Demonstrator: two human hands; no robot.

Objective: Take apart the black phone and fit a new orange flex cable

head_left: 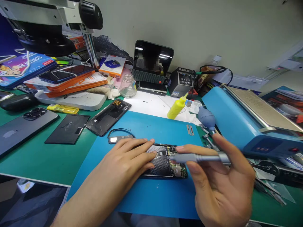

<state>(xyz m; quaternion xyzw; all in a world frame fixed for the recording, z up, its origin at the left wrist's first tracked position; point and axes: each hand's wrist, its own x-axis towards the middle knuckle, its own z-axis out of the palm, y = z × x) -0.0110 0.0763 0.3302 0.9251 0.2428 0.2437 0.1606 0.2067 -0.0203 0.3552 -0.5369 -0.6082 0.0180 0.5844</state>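
Observation:
An opened smartphone (161,168) lies on the blue mat (146,195), its battery and circuit board bare. My left hand (127,160) rests across its left part, fingers stretched out over the battery and edge. In my right hand (220,186) a grey screwdriver (196,158) is held nearly level between thumb and fingers. Its tip points left, over the border between battery and board; whether it touches cannot be made out. Just behind my left hand is a small black part with a looped cable (119,138). Farther back lies a dark phone back cover (109,117).
A grey phone (28,127), a black battery (67,129) and a yellow case (62,109) lie left. A microscope (47,31) overhangs stacked boxes. Behind are a glass jar (127,86), a yellow bottle (176,108) and an air blower (206,118). A blue machine (246,126) stands right, near tweezers (272,192).

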